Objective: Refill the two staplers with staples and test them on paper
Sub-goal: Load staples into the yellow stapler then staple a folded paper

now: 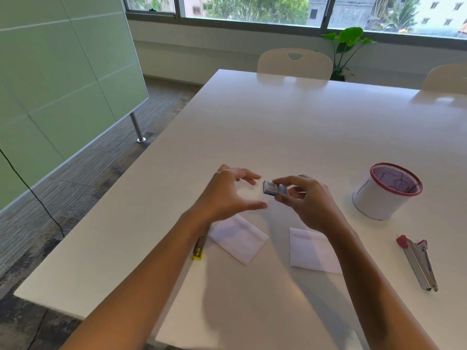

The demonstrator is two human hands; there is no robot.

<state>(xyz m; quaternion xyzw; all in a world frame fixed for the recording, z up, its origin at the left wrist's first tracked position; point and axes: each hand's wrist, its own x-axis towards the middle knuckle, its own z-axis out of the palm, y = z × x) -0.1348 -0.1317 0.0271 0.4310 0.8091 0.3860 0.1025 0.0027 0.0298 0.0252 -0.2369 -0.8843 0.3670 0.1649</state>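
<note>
My right hand [307, 200] pinches a small staple box [274, 188] above the white table [278, 122], its barcode end pointing left. Just left of the box, my left hand [227, 194] hovers with fingers spread and holds nothing. A red stapler [418, 262] lies swung open on the table at the right. A yellow stapler [198, 250] lies mostly hidden under my left forearm. Two folded white papers rest below my hands, one at the left [238, 238] and one at the right [312, 251].
A mesh pen cup [386, 192] with a red rim stands right of my hands. Two white chairs [294, 63] sit at the table's far side, with a potted plant [347, 46] behind. A green partition [58, 84] stands on the left, past the table's left edge.
</note>
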